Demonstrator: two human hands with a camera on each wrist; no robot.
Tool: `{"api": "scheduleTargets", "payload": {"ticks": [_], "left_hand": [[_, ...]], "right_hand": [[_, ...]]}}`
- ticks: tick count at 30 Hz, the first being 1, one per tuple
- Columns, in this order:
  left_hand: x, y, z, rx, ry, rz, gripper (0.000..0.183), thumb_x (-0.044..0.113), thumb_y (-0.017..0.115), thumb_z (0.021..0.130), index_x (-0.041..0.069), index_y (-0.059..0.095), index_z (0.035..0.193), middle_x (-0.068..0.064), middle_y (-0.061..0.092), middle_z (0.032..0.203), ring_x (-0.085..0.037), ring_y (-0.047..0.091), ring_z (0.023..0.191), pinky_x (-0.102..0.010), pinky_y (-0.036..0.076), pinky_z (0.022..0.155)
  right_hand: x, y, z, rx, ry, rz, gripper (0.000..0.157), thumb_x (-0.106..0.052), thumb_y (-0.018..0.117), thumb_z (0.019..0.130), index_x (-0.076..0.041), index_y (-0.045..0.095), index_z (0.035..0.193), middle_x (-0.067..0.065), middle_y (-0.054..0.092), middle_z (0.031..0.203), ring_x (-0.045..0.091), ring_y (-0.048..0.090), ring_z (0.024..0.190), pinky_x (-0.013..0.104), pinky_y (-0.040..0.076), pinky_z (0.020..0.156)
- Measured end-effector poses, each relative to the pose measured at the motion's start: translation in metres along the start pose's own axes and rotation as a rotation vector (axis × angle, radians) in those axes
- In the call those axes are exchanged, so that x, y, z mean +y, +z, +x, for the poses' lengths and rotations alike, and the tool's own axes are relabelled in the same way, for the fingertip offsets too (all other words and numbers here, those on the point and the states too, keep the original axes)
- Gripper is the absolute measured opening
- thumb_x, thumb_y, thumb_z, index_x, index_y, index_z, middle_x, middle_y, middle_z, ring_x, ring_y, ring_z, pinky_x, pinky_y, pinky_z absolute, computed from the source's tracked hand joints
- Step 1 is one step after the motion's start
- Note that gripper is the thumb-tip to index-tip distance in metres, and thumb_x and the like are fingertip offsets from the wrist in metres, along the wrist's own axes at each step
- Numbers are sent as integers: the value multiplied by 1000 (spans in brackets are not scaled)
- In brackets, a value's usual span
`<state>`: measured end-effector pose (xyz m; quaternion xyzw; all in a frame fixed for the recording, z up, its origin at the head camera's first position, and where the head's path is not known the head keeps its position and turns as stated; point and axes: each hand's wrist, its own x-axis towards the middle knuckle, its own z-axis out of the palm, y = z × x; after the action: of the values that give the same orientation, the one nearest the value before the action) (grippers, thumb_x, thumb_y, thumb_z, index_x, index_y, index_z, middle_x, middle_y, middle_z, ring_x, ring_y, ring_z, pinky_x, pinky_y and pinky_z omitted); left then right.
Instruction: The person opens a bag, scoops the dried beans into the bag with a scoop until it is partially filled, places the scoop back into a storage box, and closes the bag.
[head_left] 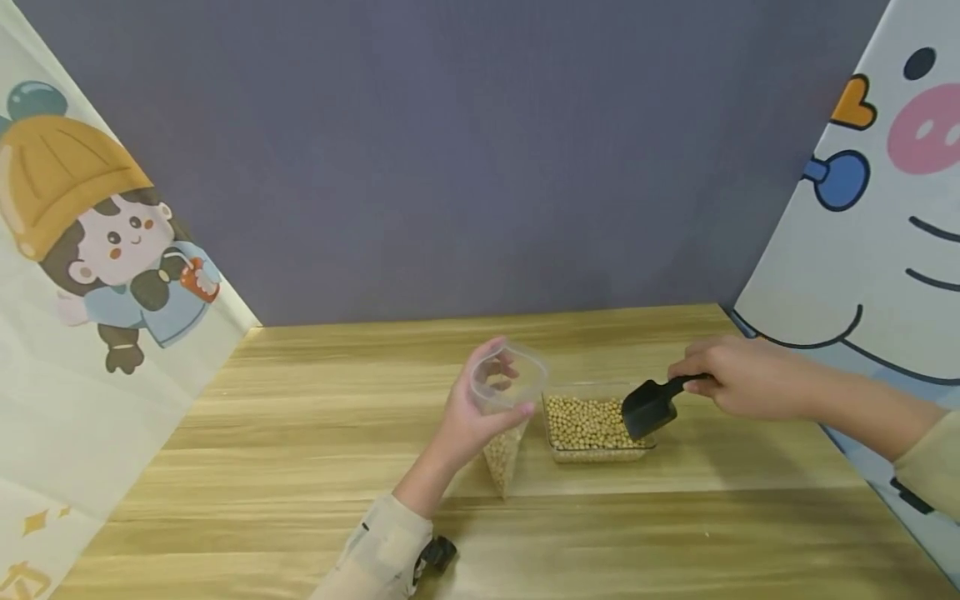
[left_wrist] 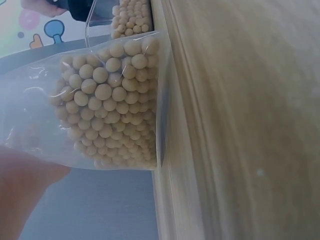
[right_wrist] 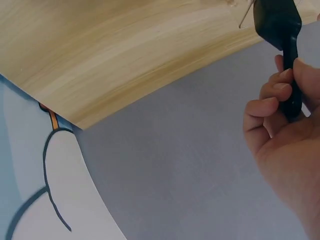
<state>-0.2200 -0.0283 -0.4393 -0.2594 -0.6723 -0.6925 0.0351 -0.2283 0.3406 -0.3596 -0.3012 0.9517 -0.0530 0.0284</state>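
Observation:
My left hand (head_left: 467, 423) holds a clear plastic bag (head_left: 502, 460) by its upper part, thumb and fingers spread around the gaping mouth. Round pale soybeans fill the lower part of the bag (left_wrist: 107, 105), whose bottom is down by the tabletop in the left wrist view. To its right stands a clear rectangular container (head_left: 600, 455) with many more soybeans (head_left: 585, 421). My right hand (head_left: 738, 377) grips the handle of a black scoop (head_left: 649, 408), fingers curled round it in the right wrist view. The scoop's blade points down at the beans on the container's right side.
The wood-grain table (head_left: 315, 467) runs back to a grey wall panel (head_left: 480, 167). Printed cartoon panels flank it, one on the left (head_left: 135, 333) and one on the right (head_left: 847, 275).

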Motion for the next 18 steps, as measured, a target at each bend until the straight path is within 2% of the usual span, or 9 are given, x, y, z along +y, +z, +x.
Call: {"api": "scheduleTargets", "payload": {"ticks": [5,7,9,12,13,15,16,18], "left_hand": [[-1,-1,1,-5,4,0,92,6,87,81,4,38,160,-18,52,141,-49,51,132,-68,42,120],[-2,-1,2,-6,-2,9,92,6,87,82,6,39,160,-17,52,141,-46,52,132,-68,42,120],[-3,-1,2,-6,-7,15,91,6,87,82,8,40,160,-18,52,141,-43,53,132,-68,42,120],[-3,-2,2,-7,-19,18,91,6,86,82,9,40,160,-17,52,142,-38,54,131,-69,41,121],[-3,-1,2,-7,-22,19,91,6,86,82,9,40,160,-17,52,142,-37,54,131,-68,42,121],[-3,-1,2,-9,-27,22,91,6,86,82,7,39,161,-17,52,142,-35,54,131,-67,42,121],[-2,-1,2,-10,-28,22,92,5,86,82,6,38,161,-17,52,142,-35,54,131,-66,42,121],[-2,-1,2,-10,-30,24,92,6,86,82,5,37,161,-18,52,142,-36,54,131,-64,44,120]], "right_hand": [[3,8,2,-13,-29,88,25,-11,71,100,-10,78,124,-4,75,108,-2,55,77,22,42,59],[3,14,3,-19,-44,132,26,-10,70,101,-7,77,126,-4,74,106,-3,51,73,23,42,59],[3,21,3,-18,-56,173,27,-10,69,102,-4,76,127,-1,74,108,-2,55,75,25,45,61],[2,31,2,-6,-32,231,28,-11,68,102,-3,75,128,8,76,119,13,71,92,33,58,71],[1,35,1,3,-18,252,28,-11,68,102,-3,74,128,11,76,122,20,73,100,36,60,74],[0,44,0,10,20,316,29,-11,67,103,-1,74,129,17,75,126,22,73,101,36,60,74],[-1,48,-1,13,37,349,29,-12,67,103,-1,73,130,19,74,128,20,72,97,35,59,73],[-2,55,-2,14,71,413,31,-13,65,104,-1,71,132,20,73,130,9,63,78,28,52,67]]}}
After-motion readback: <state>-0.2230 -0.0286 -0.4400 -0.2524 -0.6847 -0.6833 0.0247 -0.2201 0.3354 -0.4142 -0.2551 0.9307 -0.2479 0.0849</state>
